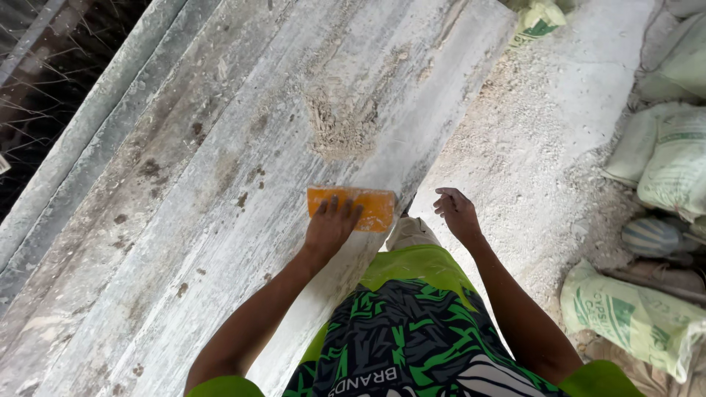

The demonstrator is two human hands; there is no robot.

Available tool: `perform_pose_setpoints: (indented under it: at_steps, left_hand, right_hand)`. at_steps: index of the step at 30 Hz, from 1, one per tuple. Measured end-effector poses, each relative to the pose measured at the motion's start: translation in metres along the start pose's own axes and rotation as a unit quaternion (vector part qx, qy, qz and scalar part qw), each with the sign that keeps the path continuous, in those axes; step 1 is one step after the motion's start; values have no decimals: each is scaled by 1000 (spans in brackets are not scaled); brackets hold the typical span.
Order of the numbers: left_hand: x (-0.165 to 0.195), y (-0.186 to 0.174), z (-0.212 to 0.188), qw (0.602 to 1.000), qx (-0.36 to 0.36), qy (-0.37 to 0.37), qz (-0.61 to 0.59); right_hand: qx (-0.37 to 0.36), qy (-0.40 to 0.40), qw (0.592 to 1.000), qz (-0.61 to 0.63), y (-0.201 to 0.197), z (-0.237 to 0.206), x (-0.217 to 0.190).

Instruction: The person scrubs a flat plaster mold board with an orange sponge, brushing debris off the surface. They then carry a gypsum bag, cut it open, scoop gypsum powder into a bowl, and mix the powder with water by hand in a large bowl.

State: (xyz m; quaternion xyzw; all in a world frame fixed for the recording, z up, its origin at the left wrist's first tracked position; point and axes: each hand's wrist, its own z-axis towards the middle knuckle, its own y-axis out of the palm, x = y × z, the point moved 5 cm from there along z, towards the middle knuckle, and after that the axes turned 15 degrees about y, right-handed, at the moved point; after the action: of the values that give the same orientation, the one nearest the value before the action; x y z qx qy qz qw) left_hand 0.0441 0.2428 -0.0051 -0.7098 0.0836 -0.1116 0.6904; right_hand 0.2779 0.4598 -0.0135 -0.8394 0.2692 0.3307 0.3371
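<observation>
Left hand (pixel 331 226) pressing orange float (pixel 353 207) flat on pale plastered slab (pixel 220 184), fingers spread, below rough patch (pixel 340 125). Right hand (pixel 456 213) hanging free, grip loosely open. Keeping float flat, pressure even, likely best.

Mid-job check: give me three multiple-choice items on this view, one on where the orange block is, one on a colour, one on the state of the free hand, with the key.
1. Where does the orange block lie?
A. on the grey plastered slab
B. on the sacks
C. in the right hand

2. What colour are the printed marks on the sacks at the right?
A. red
B. green
C. blue

3. What state is the right hand in?
A. closed on a trowel
B. flat on the block
C. empty, fingers loosely curled

Key: 1 A, the left hand presses it flat on the slab; 2 B, green print shows on pale sacks; 3 C, it hangs beside the slab edge with nothing in it.
</observation>
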Motion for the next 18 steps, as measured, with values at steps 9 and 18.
perform_pose_setpoints:
  at_steps: [9,18]
  left_hand:
    - [-76,-20,142,991,-31,-99,-88]
    - [-37,-27,63,995,-42,-94,-9]
  right_hand:
    - [-24,-99,995,1,-30,113,-54]
    - [98,-343,913,-197,-62,197,-121]
